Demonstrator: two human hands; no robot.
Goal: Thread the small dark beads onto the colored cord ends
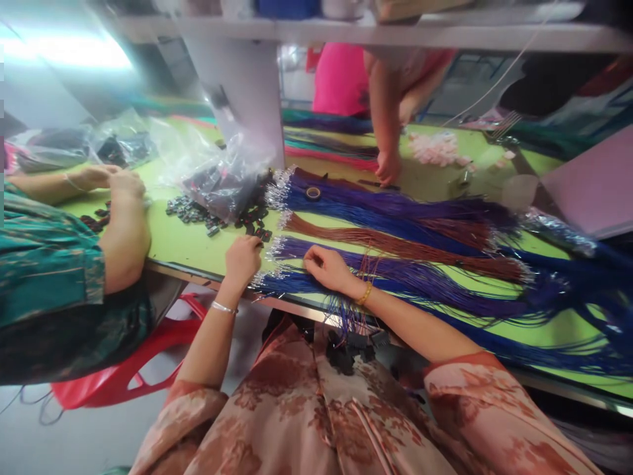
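Observation:
My left hand [243, 262] is closed, its fingertips on a small black connector housing [262, 235] at the near edge of a loose pile. To its right, my right hand [329, 267] curls with thumb and fingers together over the purple wires [386, 269]. What lies between those fingertips is too small to make out. Under that wrist run blue wires [297, 284] with pale metal ends toward the left. Brown wires [346, 234] lie just beyond. Black connectors with wires attached [359, 343] hang at the table edge before my lap.
A clear plastic bag [217, 175] sits behind grey and black housings [192, 212]. A roll of black tape [313, 193] rests on the far wires. At left, a co-worker's hands [119, 181] work close by; another person's hand [388, 168] reaches in opposite. A red stool [133, 369] stands below.

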